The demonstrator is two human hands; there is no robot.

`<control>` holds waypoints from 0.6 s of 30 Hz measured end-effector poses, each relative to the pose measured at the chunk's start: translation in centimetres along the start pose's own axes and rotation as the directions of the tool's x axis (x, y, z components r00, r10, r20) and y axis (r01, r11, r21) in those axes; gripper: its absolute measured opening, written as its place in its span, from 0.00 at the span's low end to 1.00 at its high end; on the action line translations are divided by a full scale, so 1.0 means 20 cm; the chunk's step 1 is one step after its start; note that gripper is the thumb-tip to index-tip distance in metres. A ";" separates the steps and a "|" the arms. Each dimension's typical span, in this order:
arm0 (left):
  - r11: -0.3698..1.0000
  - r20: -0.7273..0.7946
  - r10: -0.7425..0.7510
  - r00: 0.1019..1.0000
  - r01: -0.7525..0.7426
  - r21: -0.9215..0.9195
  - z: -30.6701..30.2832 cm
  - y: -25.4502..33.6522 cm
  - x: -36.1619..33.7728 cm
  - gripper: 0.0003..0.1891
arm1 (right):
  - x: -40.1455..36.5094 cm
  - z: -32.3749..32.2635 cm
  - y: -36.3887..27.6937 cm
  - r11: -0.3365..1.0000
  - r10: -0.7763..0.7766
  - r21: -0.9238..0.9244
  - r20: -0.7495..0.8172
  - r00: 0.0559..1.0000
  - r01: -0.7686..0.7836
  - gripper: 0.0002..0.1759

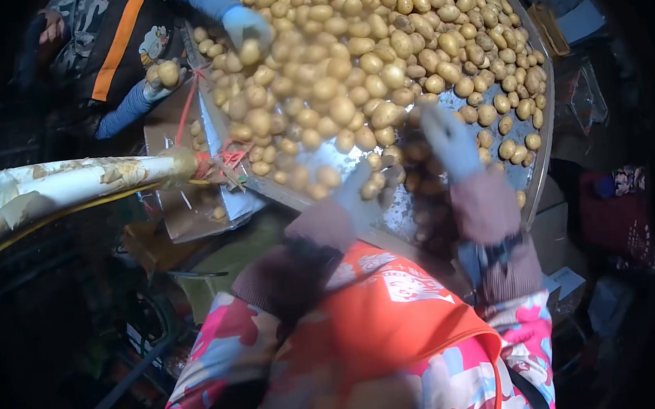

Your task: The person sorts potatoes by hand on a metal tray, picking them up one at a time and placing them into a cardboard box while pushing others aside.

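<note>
- Closest to me: red apron [398, 311] over pink patterned sleeves, person at the table's 6 o'clock edge.
- Left hand [358, 197], gloved — blurred, fingers part-curled at a few potatoes [371, 188]; can't tell if gripped.
- Right hand [450, 139], gloved, toward 1 o'clock — fingers reaching down over shaded potatoes, partly open; hold can't be told.
- Metal table [397, 214], some bare surface showing around both hands.
- White pipe [93, 184] at 9 o'clock, red string [227, 163] by its end.
- Main potato heap [336, 72], 11 to 1 o'clock, looser spread at 2.
- Co-worker [79, 47], 10 o'clock: one gloved hand [246, 25] at a potato, other gloved hand [160, 84] holding potatoes.
</note>
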State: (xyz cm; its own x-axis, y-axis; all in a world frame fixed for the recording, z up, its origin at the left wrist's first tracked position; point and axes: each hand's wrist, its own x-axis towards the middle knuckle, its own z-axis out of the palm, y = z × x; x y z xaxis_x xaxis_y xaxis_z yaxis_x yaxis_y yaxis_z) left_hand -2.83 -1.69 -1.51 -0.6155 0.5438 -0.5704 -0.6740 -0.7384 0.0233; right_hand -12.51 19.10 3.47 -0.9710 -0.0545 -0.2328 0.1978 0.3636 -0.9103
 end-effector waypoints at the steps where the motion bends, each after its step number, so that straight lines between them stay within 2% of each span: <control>1: 0.943 0.075 -0.174 0.982 0.188 -0.274 -0.11 0.07 -0.01 0.24 | 0.16 0.02 -0.07 0.994 -0.095 -0.050 -0.029 0.995 0.093 0.25; 2: 0.780 0.191 -0.314 0.930 0.367 -0.506 -0.14 0.15 -0.05 0.22 | 0.31 0.08 -0.04 0.959 -0.224 -0.186 -0.035 0.974 0.214 0.25; 3: 0.807 0.109 -0.339 0.934 0.349 -0.476 -0.17 0.17 -0.08 0.22 | 0.46 0.15 -0.02 0.891 -0.350 -0.324 -0.041 0.936 0.318 0.25; 4: 0.832 0.026 -0.362 0.932 0.336 -0.441 -0.15 0.19 -0.13 0.22 | 0.54 0.24 0.10 0.736 -0.492 -0.529 0.009 0.871 0.421 0.23; 5: 0.981 -0.239 -0.190 0.952 0.175 -0.083 0.02 0.19 -0.23 0.22 | 0.50 0.31 0.05 0.747 -0.402 -0.565 0.037 0.915 0.351 0.21; 6: 0.945 -0.400 0.071 0.914 0.067 0.320 0.11 0.18 -0.29 0.23 | 0.42 0.39 -0.01 0.744 -0.309 -0.606 0.063 0.949 0.282 0.19; 7: 0.933 -0.296 0.053 0.954 0.058 0.356 0.02 0.22 -0.29 0.24 | 0.35 0.42 -0.07 0.724 -0.226 -0.653 0.084 0.971 0.225 0.17; 8: 0.921 -0.186 0.029 0.982 0.047 0.387 -0.16 0.26 -0.28 0.26 | 0.24 0.45 0.03 0.655 -0.429 -0.611 0.184 0.884 0.445 0.11; 9: 0.910 -0.081 -0.003 0.997 0.036 0.414 -0.27 0.28 -0.30 0.28 | 0.08 0.48 -0.03 0.621 -0.508 -0.623 0.143 0.849 0.476 0.10; 10: 0.928 -0.091 0.038 0.995 -0.001 0.373 -0.22 0.30 -0.34 0.28 | -0.03 0.47 -0.01 0.564 -0.564 -0.602 0.220 0.796 0.566 0.11; 11: 0.942 -0.099 0.079 0.992 -0.041 0.334 -0.11 0.33 -0.40 0.28 | -0.11 0.44 0.01 0.565 -0.678 -0.515 0.157 0.719 0.645 0.11; 12: 0.952 -0.114 0.120 0.986 -0.081 0.294 -0.05 0.36 -0.43 0.28 | -0.15 0.38 0.01 0.546 -0.585 -0.624 0.195 0.787 0.560 0.12; 14: 0.969 -0.070 0.099 0.993 -0.080 0.236 -0.27 0.41 -0.36 0.25 | -0.19 0.25 0.01 0.455 -0.369 -0.802 0.227 0.901 0.388 0.12; 16: 0.978 -0.079 0.091 0.993 -0.073 0.197 -0.32 0.40 -0.34 0.24 | -0.09 0.08 -0.07 0.345 -0.022 -0.922 0.178 0.984 0.175 0.12; 17: 0.978 -0.102 0.094 0.990 -0.073 0.195 -0.27 0.39 -0.36 0.23 | 0.01 0.00 -0.03 0.369 -0.269 -0.904 0.118 0.956 0.215 0.13; 18: 0.975 -0.126 0.107 0.986 -0.079 0.205 -0.24 0.40 -0.36 0.22 | 0.15 -0.06 -0.01 0.382 -0.502 -0.884 0.046 0.864 0.269 0.13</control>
State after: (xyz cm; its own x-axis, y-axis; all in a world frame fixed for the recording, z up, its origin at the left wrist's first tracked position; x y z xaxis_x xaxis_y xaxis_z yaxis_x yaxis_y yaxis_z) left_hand -1.78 -13.42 -1.10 -0.6273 0.4072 -0.6638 -0.6926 -0.6814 0.2366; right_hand -15.57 19.92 3.31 -0.9317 -0.2726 0.2402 -0.3046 0.9464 -0.1078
